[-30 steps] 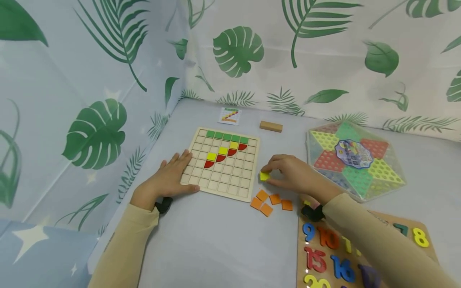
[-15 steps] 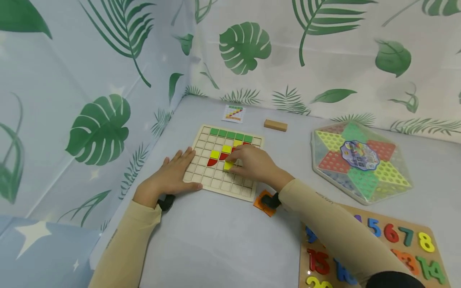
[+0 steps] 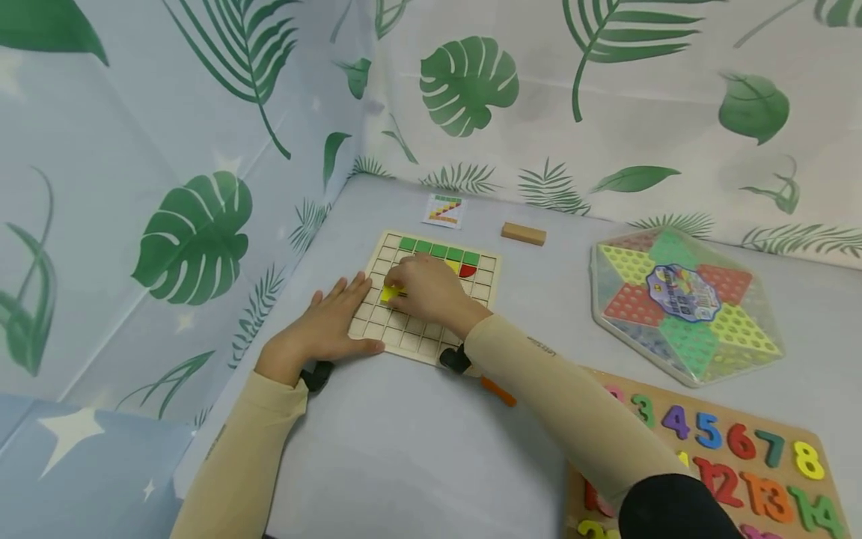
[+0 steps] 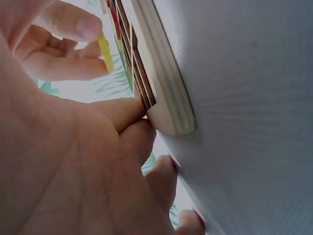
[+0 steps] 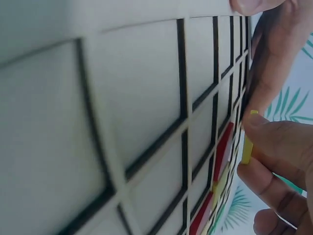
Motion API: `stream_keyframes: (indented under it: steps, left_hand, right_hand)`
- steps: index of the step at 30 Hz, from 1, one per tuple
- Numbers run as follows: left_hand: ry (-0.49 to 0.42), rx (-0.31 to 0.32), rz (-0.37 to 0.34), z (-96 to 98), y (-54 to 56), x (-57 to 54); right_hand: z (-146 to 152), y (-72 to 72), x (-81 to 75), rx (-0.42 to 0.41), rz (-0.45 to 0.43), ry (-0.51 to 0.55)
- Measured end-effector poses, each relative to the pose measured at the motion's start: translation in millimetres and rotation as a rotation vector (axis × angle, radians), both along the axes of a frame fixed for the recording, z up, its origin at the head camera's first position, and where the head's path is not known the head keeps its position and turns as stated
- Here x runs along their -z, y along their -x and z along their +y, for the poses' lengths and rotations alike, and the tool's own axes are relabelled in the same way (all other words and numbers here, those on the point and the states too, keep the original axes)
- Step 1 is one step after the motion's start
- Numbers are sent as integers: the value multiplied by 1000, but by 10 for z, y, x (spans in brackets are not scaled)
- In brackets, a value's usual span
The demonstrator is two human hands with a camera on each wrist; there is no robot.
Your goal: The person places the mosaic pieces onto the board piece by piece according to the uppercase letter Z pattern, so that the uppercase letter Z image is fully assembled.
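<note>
A wooden grid board (image 3: pixel 411 335) lies on the table, with a row of green square tiles (image 3: pixel 439 251) near its far edge. My right hand (image 3: pixel 434 292) is over the board's left part, pinching a yellow square tile (image 3: pixel 388 294) between thumb and fingers. In the right wrist view that yellow tile (image 5: pixel 248 139) is edge-on, above the grid beside red pieces (image 5: pixel 224 149). My left hand (image 3: pixel 330 322) rests with fingers spread against the board's left edge, its thumb at the near corner. The right hand hides most of the diagonal of yellow and red pieces.
Orange tiles (image 3: pixel 498 391) lie under the right forearm, mostly hidden. Behind the board are a small pattern card (image 3: pixel 444 210) and a wooden block (image 3: pixel 523 233). A hexagonal Chinese checkers box (image 3: pixel 687 303) and a number puzzle board (image 3: pixel 727 438) sit on the right.
My right hand has carried the yellow tile from beside the orange tiles leftward over the board. My left hand stays at the board's edge. The head view has shifted slightly.
</note>
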State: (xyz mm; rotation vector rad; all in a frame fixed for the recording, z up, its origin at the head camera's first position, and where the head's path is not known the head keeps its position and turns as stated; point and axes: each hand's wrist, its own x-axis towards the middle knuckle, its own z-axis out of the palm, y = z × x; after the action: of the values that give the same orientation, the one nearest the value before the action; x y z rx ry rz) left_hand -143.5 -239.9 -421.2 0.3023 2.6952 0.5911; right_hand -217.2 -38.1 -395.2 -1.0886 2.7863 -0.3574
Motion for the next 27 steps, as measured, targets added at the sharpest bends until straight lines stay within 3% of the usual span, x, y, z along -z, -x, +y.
stream_keyframes:
  steps: [7, 20, 23, 27]
  left_hand:
    - [-4, 11, -3, 26, -1, -39]
    - [-2, 15, 1, 22, -13, -41]
    - [0, 11, -3, 19, -19, -44]
    - [14, -2, -14, 16, -11, -51]
  right_hand:
    - [-66, 53, 30, -2, 27, -54]
    - [-17, 79, 79, -69, 14, -10]
    - [89, 69, 63, -94, -2, 53]
    - [371, 23, -13, -94, -96, 155]
